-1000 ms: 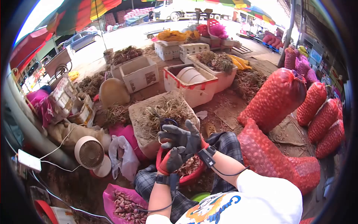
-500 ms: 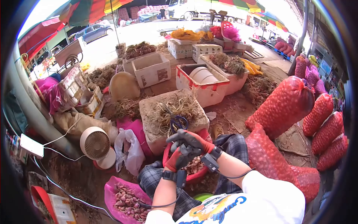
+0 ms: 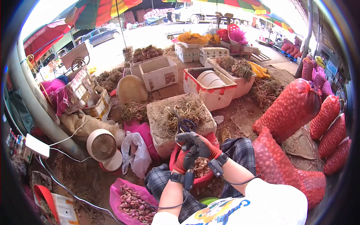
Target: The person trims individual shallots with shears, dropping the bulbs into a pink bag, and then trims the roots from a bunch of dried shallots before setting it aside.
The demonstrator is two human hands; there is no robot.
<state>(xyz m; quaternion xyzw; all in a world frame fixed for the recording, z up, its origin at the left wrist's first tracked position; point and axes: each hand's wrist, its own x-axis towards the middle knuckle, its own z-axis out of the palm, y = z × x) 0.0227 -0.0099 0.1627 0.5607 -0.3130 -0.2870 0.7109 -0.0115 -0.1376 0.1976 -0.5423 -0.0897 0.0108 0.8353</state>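
Observation:
My left hand (image 3: 186,159) and my right hand (image 3: 200,145), both in grey and red gloves, meet over a red basin (image 3: 213,141) of papery peelings. Their fingers are bent and pressed together; whatever lies between them is too small to make out. Just beyond the hands, scissors with dark blue handles (image 3: 185,124) rest on dry stalks (image 3: 187,111) on a worn foam block (image 3: 155,129). At my lower left, a pink bag (image 3: 116,195) holds loose shallots (image 3: 135,204).
A small fan (image 3: 102,145) and a white plastic bag (image 3: 135,153) stand left of the block. Foam boxes (image 3: 161,77) lie beyond it. Full red mesh sacks (image 3: 288,108) line the right side. A pole (image 3: 48,108) rises at left.
The whole view has shifted slightly, so the scene sits further right and a little lower. Both hands remain together over the basin, with their fingers slightly rearranged.

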